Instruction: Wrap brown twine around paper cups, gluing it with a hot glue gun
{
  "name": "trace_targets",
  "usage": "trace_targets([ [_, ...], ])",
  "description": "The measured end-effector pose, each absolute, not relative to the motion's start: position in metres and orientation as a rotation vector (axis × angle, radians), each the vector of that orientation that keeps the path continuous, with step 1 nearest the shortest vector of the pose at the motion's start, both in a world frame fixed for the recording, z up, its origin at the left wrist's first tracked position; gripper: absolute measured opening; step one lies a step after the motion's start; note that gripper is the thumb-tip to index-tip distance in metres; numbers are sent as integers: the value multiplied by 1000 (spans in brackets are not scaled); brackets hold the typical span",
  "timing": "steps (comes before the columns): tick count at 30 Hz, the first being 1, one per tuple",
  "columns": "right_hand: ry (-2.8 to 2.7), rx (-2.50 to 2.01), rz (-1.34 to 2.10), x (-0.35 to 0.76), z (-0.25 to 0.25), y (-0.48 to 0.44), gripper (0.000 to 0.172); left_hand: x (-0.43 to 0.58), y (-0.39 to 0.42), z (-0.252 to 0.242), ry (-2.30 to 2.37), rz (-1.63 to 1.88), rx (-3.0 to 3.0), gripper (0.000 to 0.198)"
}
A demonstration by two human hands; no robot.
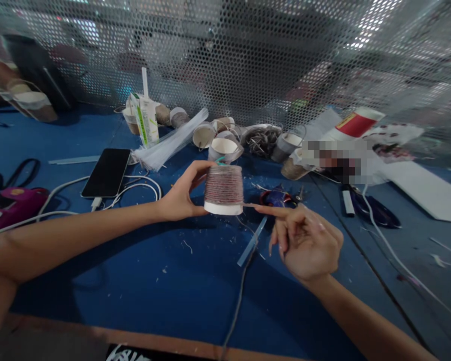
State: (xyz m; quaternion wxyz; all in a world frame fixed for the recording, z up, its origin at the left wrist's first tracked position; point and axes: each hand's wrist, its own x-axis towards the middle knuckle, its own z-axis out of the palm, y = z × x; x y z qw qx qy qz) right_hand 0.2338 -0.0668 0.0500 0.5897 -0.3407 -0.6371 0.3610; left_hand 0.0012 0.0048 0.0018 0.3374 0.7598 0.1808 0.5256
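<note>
My left hand (182,195) holds a paper cup (224,190) upside down above the blue table (143,281); the cup's side is wound with reddish-grey string and its white rim points down. My right hand (304,240) is beside it, index finger stretched out and touching the cup's lower right edge, the other fingers loosely curled. A thin grey string (240,296) hangs from near the cup toward the table's front edge. A clear strip (251,241) lies on the table below the cup.
Behind the cup stand several string-wrapped and plain cups (223,148), a tangle of string (263,140), a glue tube (147,118) and clear sticks (173,143). A phone (107,172) with white cable lies left, a pink glue gun (15,200) far left, scissors (372,208) right. Perforated metal screen behind.
</note>
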Motion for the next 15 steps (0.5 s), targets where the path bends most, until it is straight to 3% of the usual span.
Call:
trace_targets([
  [4, -1416, -686, 890, 235, 54, -71, 38, 0, 6, 2, 446, 1344, 1994, 78],
  [15, -1598, -707, 1171, 232, 56, -75, 49, 2, 9, -1, 335, 1352, 1957, 80],
])
